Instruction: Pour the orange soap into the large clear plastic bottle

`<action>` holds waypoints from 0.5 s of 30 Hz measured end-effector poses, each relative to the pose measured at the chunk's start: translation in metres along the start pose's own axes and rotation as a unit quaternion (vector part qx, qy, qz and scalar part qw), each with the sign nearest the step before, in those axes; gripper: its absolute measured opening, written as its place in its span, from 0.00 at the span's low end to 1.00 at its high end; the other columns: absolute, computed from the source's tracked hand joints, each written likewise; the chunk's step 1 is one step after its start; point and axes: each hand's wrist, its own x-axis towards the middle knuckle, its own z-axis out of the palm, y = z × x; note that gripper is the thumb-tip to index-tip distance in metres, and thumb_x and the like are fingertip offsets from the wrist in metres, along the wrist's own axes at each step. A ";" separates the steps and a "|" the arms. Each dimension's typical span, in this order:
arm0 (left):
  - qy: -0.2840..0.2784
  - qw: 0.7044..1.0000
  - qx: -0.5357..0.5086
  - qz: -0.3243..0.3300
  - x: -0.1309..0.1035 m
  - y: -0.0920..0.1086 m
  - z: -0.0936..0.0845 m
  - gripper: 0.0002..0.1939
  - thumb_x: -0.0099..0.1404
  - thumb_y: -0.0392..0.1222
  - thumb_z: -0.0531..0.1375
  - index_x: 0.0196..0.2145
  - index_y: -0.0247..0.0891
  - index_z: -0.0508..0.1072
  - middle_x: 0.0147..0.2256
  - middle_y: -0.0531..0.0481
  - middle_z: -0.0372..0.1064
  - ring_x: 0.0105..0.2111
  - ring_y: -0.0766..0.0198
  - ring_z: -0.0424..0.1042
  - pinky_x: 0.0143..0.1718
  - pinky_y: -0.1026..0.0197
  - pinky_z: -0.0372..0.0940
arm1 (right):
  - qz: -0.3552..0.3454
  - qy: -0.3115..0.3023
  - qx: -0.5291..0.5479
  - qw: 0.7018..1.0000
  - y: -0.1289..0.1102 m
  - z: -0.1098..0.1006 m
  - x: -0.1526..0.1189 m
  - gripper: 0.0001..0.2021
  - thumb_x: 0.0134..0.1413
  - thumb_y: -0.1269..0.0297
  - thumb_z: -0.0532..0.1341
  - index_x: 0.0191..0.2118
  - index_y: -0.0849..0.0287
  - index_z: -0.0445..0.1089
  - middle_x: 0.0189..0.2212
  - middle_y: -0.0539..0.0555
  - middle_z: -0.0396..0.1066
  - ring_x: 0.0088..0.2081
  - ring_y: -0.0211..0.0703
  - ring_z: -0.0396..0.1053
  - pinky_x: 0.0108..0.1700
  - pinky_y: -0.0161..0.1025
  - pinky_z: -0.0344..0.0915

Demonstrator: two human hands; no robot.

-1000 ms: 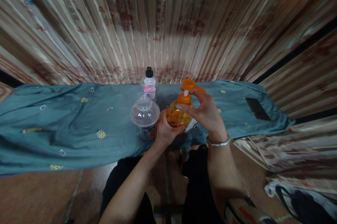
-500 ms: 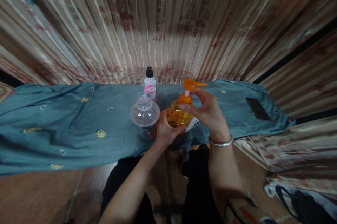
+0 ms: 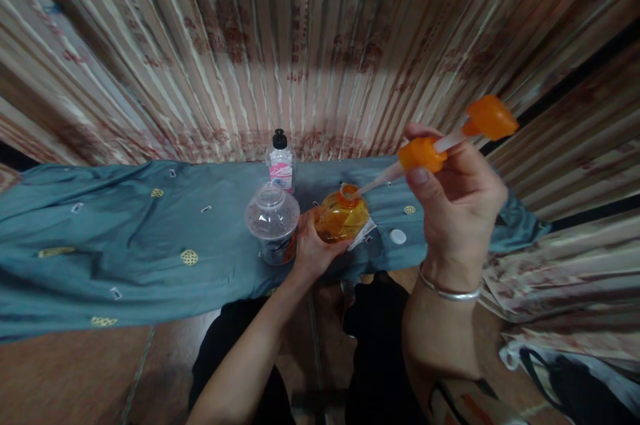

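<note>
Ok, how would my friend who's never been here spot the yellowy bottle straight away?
Find the long teal cloth in front of the pleated curtain. Near its middle, the left hand holds a rounded, see-through bottle, just right of a clear container. Unlike that container and the black-capped bottle farther back, it's amber, with a pump tube at its uncapped neck.
</note>
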 end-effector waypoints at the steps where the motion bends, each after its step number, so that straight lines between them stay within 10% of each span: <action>1: 0.001 1.000 0.001 0.002 0.000 0.000 0.000 0.42 0.40 0.46 0.80 0.51 0.41 0.69 0.47 0.46 0.75 0.51 0.45 0.77 0.55 0.43 0.72 | -0.020 0.032 0.004 0.999 -0.006 -0.002 0.003 0.17 0.56 0.53 0.75 0.48 0.50 0.78 0.51 0.53 0.79 0.55 0.50 0.76 0.60 0.53 0.74; 6: 0.006 1.000 0.002 0.010 0.001 -0.002 0.000 0.39 0.40 0.45 0.81 0.49 0.41 0.71 0.46 0.47 0.75 0.50 0.46 0.78 0.54 0.43 0.72 | -0.144 0.163 -0.045 0.975 -0.028 -0.021 0.031 0.16 0.51 0.50 0.77 0.34 0.57 0.79 0.27 0.47 0.73 0.29 0.39 0.73 0.39 0.42 0.75; 15: 0.008 1.000 -0.002 0.011 0.001 -0.003 0.001 0.39 0.40 0.43 0.81 0.49 0.40 0.71 0.46 0.47 0.75 0.49 0.47 0.78 0.54 0.44 0.72 | -0.187 0.090 -0.074 0.975 -0.037 -0.051 0.067 0.12 0.56 0.47 0.74 0.34 0.49 0.81 0.25 0.46 0.74 0.29 0.42 0.75 0.27 0.39 0.66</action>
